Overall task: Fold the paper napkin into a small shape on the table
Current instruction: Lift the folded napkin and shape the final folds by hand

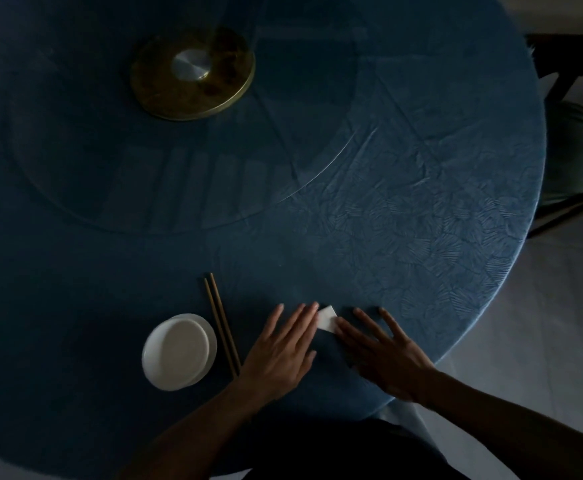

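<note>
Two flat hands press a napkin (327,319) on the dim blue-clothed table (352,220)

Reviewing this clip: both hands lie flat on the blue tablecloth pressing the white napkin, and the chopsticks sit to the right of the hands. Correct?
Not quite. In the head view the chopsticks lie to the left of the hands, between the left hand and the white dishes. The right hand and the napkin are as you say.

Bare forearms, no sleeves; dark garment (335,455) below.
</note>
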`<state>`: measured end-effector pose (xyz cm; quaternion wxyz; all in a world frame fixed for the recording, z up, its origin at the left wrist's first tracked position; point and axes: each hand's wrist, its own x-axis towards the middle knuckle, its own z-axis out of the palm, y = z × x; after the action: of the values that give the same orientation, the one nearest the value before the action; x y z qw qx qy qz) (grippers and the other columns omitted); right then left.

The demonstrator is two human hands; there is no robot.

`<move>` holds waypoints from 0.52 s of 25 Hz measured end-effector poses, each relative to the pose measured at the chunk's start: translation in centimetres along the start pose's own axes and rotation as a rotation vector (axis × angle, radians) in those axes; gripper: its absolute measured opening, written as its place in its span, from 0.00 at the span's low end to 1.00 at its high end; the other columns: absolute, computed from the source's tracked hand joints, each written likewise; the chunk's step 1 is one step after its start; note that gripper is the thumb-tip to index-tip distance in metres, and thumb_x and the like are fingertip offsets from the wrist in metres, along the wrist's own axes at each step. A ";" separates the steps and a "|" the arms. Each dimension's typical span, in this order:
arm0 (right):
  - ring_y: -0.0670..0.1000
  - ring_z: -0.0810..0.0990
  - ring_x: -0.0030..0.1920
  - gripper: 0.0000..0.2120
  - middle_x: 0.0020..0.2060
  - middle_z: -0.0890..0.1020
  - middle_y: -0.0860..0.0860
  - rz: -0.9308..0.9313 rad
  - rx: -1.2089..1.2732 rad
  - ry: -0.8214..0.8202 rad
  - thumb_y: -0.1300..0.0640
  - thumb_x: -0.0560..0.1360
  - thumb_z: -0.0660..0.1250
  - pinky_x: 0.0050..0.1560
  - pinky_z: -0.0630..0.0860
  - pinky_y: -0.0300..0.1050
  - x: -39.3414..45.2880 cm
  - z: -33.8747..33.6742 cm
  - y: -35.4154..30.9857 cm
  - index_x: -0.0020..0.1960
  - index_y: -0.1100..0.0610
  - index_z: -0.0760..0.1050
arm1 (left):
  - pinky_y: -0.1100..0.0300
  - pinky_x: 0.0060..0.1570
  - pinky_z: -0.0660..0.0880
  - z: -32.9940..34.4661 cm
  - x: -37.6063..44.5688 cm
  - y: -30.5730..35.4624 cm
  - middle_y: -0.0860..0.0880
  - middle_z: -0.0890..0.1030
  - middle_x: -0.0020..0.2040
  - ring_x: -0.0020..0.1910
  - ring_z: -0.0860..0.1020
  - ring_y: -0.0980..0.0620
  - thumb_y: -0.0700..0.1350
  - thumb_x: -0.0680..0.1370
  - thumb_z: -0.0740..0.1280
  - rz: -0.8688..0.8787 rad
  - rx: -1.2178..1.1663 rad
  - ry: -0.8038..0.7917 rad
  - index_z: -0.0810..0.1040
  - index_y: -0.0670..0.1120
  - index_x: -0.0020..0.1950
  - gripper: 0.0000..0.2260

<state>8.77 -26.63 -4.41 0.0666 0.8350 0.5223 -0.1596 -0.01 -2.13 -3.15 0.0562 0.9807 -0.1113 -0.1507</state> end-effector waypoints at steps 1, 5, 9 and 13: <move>0.59 0.52 0.76 0.31 0.78 0.53 0.50 0.003 0.009 -0.001 0.40 0.79 0.50 0.69 0.53 0.67 0.0 0.1 -0.1 0.78 0.51 0.49 | 0.41 0.76 0.46 -0.2 1.1 0.7 0.45 0.49 0.81 0.79 0.48 0.48 0.55 0.82 0.51 0.045 0.006 -0.014 0.51 0.42 0.79 0.29; 0.58 0.51 0.77 0.33 0.78 0.52 0.49 0.002 0.034 0.019 0.38 0.79 0.52 0.70 0.52 0.67 0.2 0.2 0.0 0.78 0.51 0.46 | 0.45 0.76 0.40 0.1 3.1 1.4 0.47 0.43 0.80 0.79 0.43 0.50 0.57 0.83 0.48 0.083 0.045 -0.077 0.43 0.45 0.80 0.30; 0.59 0.50 0.77 0.31 0.78 0.54 0.50 -0.012 0.016 0.008 0.39 0.79 0.51 0.70 0.52 0.67 0.1 0.4 0.0 0.78 0.51 0.49 | 0.42 0.76 0.48 0.3 0.6 -0.9 0.47 0.48 0.80 0.79 0.47 0.49 0.58 0.82 0.51 0.048 0.053 -0.058 0.48 0.44 0.80 0.31; 0.59 0.57 0.75 0.31 0.76 0.61 0.50 -0.020 -0.017 0.045 0.39 0.77 0.56 0.69 0.61 0.68 0.3 -0.4 0.0 0.76 0.52 0.59 | 0.41 0.72 0.51 0.6 -1.9 -2.7 0.47 0.52 0.80 0.79 0.51 0.48 0.58 0.82 0.53 0.075 0.098 -0.074 0.52 0.44 0.79 0.30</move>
<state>8.97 -26.26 -4.18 0.0605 0.8325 0.5335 -0.1370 -1.45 0.91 -3.59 0.0095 0.9711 -0.1574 -0.1791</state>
